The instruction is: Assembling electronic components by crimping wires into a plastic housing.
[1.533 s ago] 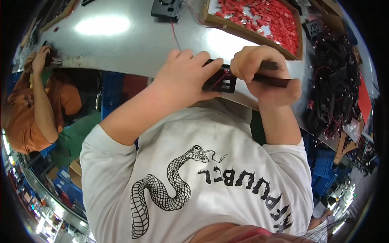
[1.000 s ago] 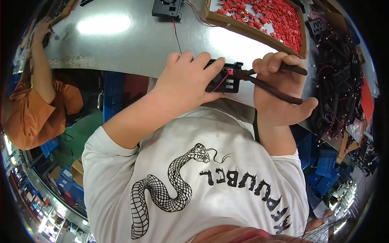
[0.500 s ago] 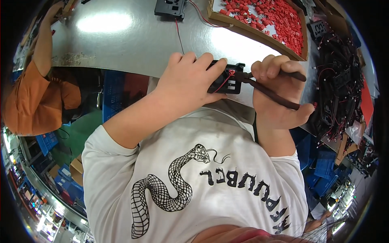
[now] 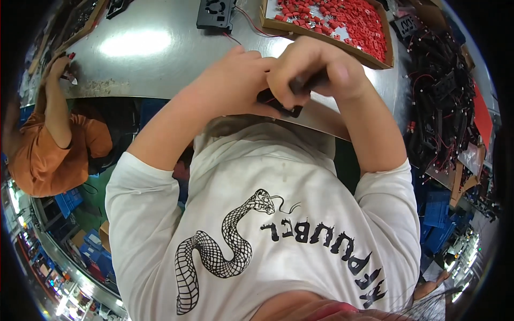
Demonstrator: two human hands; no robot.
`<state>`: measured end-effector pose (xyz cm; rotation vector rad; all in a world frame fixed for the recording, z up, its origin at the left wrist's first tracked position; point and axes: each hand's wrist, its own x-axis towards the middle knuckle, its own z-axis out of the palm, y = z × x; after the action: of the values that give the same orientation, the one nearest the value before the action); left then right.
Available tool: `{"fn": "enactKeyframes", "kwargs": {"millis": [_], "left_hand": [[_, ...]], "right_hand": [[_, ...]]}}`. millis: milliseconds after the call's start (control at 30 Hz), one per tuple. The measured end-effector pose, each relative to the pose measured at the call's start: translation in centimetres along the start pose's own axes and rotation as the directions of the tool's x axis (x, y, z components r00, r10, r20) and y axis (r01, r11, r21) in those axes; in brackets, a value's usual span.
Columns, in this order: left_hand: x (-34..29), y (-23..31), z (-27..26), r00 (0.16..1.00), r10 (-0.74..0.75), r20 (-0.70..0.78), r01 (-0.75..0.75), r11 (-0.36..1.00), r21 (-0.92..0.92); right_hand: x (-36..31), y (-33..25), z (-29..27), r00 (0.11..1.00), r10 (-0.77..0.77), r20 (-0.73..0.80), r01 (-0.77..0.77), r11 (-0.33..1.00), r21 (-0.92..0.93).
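My left hand (image 4: 233, 80) is closed on a small black plastic housing (image 4: 292, 111), holding it above the front edge of the metal table. Most of the housing is hidden by my hands. Right against it, my right hand (image 4: 324, 69) is curled round a pair of dark-handled pliers (image 4: 311, 83). Only part of the handles shows between the fingers, and the jaws are hidden. The right hand is slightly blurred.
A cardboard tray (image 4: 326, 44) of small red parts stands beyond my hands. Another black housing (image 4: 215, 14) with red wires lies to its left. A pile of black wired housings (image 4: 441, 107) is at the right. A co-worker's orange-clothed arm (image 4: 57, 120) reaches over the table at the left.
My right hand has moved left and turned over with the pliers, so it now overlaps the left hand and covers much of the housing. The housing has tilted and shifted slightly left.
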<state>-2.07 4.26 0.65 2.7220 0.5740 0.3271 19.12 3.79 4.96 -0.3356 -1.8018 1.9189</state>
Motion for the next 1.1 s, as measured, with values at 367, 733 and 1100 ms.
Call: {"fn": "enactKeyframes", "kwargs": {"millis": [367, 733, 1100], "left_hand": [[-1.4, 3.5, 2.2, 0.969, -0.157, -0.191, 0.182, 0.976, 0.118], [-1.5, 3.7, 2.2, 0.965, -0.199, -0.17, 0.221, 0.967, 0.126], [-1.5, 3.7, 2.3, 0.96, -0.242, -0.141, 0.255, 0.963, 0.088]], "right_hand": [[-4.7, 4.0, 5.6, 0.616, -0.575, -0.539, 0.518, 0.811, -0.272], [-4.2, 4.7, 5.5, 0.585, -0.644, -0.493, 0.485, 0.765, -0.424], [-4.2, 4.6, 6.4, 0.553, -0.587, -0.591, 0.411, 0.809, -0.42]]}}
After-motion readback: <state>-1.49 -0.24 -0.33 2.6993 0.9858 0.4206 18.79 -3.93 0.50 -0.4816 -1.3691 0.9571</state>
